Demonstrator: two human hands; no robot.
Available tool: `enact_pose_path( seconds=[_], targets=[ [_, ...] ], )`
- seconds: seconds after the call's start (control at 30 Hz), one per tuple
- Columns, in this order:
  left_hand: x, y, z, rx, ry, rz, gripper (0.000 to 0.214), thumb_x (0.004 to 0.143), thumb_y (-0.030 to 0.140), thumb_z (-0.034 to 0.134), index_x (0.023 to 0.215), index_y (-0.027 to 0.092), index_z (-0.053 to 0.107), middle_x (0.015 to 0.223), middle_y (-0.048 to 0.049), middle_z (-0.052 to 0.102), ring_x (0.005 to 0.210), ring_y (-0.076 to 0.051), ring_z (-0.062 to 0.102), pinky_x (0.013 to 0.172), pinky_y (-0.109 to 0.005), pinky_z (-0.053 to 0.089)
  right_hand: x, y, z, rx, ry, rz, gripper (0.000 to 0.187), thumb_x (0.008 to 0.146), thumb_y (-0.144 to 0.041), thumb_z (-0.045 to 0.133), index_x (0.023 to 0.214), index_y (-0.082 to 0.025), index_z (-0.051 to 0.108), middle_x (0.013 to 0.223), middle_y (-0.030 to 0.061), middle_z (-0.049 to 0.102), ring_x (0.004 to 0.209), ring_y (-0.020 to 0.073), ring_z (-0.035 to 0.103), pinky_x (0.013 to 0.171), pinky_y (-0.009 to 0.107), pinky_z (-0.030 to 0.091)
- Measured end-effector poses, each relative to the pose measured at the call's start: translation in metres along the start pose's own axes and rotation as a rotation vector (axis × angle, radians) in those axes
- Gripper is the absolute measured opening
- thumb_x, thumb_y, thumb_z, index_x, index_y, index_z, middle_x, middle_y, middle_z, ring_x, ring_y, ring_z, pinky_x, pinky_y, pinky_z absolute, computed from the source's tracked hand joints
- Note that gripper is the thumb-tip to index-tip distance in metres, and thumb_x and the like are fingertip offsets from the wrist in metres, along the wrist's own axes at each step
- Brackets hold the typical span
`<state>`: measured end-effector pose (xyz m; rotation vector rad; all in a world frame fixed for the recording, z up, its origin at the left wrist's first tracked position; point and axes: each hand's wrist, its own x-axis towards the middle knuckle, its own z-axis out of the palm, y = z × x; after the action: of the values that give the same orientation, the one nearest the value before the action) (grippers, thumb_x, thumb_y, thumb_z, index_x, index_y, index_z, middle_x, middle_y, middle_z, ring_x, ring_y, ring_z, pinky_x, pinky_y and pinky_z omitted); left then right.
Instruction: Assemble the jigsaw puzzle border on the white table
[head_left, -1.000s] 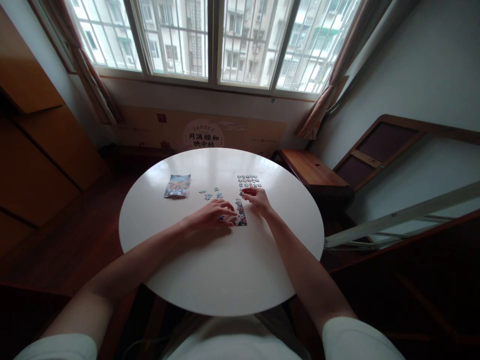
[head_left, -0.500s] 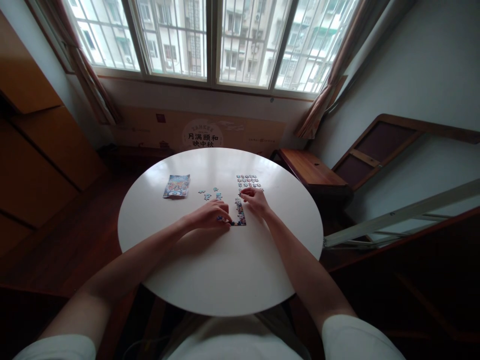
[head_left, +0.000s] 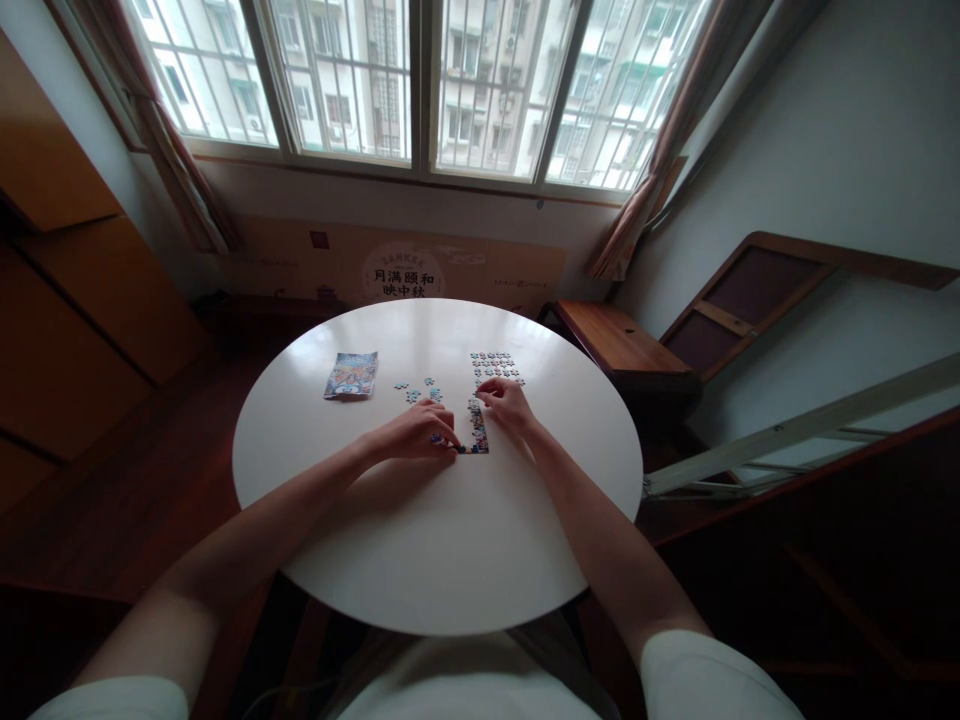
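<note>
An L-shaped strip of joined jigsaw puzzle pieces (head_left: 478, 430) lies on the white round table (head_left: 450, 540). My left hand (head_left: 420, 430) is curled at the strip's lower left end, its fingertips on a puzzle piece there; dark blue pieces (head_left: 436, 438) show partly under the fingers. At the strip's upper end my right hand (head_left: 510, 402) is closed in a pinch on a small puzzle piece (head_left: 478, 393), mostly covered by the fingertips. Rows of loose puzzle pieces (head_left: 493, 362) lie just beyond my right hand. Several pale blue loose pieces (head_left: 413, 396) are scattered beyond my left hand.
A colourful picture sheet (head_left: 351, 376) lies at the left of the table. Behind the table's right edge stands a wooden bench (head_left: 619, 340), with a metal rail (head_left: 750, 460) at the right. A barred window (head_left: 420, 80) and a printed cardboard panel (head_left: 300, 250) are ahead.
The whole view has shifted very slightly. Both hands keep nearly the same places at the two ends of the puzzle strip.
</note>
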<state>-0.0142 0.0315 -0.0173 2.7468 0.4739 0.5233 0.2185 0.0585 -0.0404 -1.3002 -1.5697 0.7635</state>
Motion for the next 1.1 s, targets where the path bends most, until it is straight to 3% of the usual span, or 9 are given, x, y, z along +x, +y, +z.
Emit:
enact_pose_path(
  seconds=[0.5,0.63,0.7,0.8,0.93,1.1],
  targets=[
    [-0.003,-0.001,-0.005,-0.079,-0.039,0.044,0.02,0.082,0.042,0.065,0.09,0.027,0.076,0.075,-0.0016,0.067,0.073,-0.014,0.059,0.08,-0.031,0.037,-0.003,-0.002,0.0,-0.021,-0.042,-0.062,0.015,0.071,-0.027,0.065,0.078,-0.015,0.068,0.08,0.0063,0.07,0.062,0.0125,0.059,0.061,0.027,0.049],
    [-0.002,0.004,-0.004,-0.076,-0.046,0.033,0.027,0.086,0.046,0.059,0.088,0.025,0.076,0.074,-0.0026,0.066,0.071,-0.014,0.058,0.077,-0.031,0.038,-0.002,-0.001,0.002,-0.019,-0.029,-0.078,0.017,0.072,-0.031,0.066,0.078,-0.015,0.07,0.078,0.0065,0.07,0.064,0.0143,0.06,0.063,0.028,0.049],
    [0.0,0.007,0.0,-0.017,0.006,-0.008,0.031,0.088,0.049,0.056,0.096,0.025,0.074,0.081,-0.0041,0.067,0.078,-0.016,0.059,0.081,-0.033,0.039,-0.002,0.001,0.004,-0.024,-0.025,-0.07,0.019,0.072,-0.033,0.067,0.078,-0.016,0.071,0.078,0.0069,0.071,0.065,0.0154,0.062,0.064,0.029,0.05],
    [0.004,0.009,0.007,0.096,0.086,-0.065,0.04,0.089,0.052,0.053,0.118,0.028,0.065,0.109,-0.0068,0.066,0.103,-0.023,0.055,0.094,-0.039,0.036,-0.001,0.004,0.007,-0.043,-0.009,-0.061,0.017,0.072,-0.032,0.068,0.077,-0.016,0.072,0.078,0.0073,0.072,0.067,0.0167,0.063,0.066,0.03,0.052],
    [0.008,0.01,0.014,0.157,0.034,-0.072,0.049,0.091,0.053,0.048,0.135,0.031,0.051,0.137,-0.007,0.052,0.129,-0.027,0.041,0.106,-0.045,0.024,0.001,0.006,0.009,-0.088,0.038,-0.056,0.013,0.073,-0.026,0.066,0.077,-0.017,0.073,0.077,0.0063,0.073,0.066,0.017,0.064,0.067,0.03,0.052],
    [0.006,0.006,0.017,0.168,-0.023,-0.065,0.053,0.092,0.055,0.044,0.138,0.031,0.046,0.145,-0.0064,0.045,0.136,-0.028,0.033,0.11,-0.046,0.019,0.002,0.007,0.011,-0.154,0.048,-0.037,0.014,0.073,-0.021,0.063,0.079,-0.017,0.075,0.079,0.006,0.074,0.066,0.0166,0.064,0.067,0.029,0.052]
  ],
)
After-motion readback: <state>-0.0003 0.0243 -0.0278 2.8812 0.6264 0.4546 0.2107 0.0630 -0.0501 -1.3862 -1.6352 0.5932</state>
